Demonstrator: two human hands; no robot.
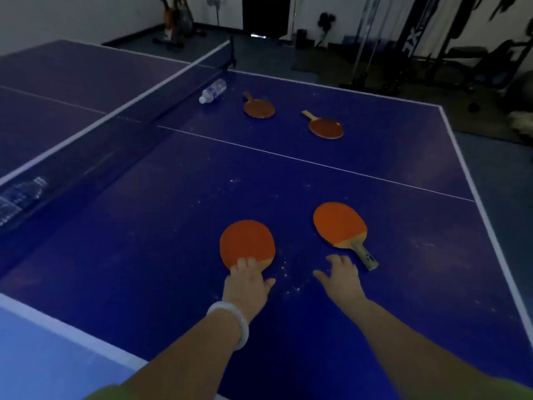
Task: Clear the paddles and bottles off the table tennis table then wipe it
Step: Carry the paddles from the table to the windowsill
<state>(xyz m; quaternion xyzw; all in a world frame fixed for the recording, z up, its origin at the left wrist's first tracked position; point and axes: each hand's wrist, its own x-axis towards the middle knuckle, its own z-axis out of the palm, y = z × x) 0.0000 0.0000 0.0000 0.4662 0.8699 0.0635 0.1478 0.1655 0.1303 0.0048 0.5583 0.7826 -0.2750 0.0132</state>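
The left hand (246, 280), a pale bangle (232, 323) on its wrist, lies over the handle end of a round orange-faced wooden paddle (246, 242) near the table's close edge; its fingers rest on the blade's lower rim, but whether they are curled round the handle underneath I cannot tell. The right hand (340, 277) is spread open, fingers loose, just above the blue table tennis table (173, 226), holding nothing, close beside the handle of a second orange paddle with a bare wooden handle (340, 223). Both near paddles lie flat, apart from each other.

Further off, past the white centre line, two more orange paddles lie flat: one nearer the net (259, 107) and one to its right (326, 127). A clear plastic water bottle with a white cap (212, 90) lies on its side just by the dark net (115, 131). Another clear bottle (20, 197) shows blurred through the net at the far left. White specks dot the table around the hands.
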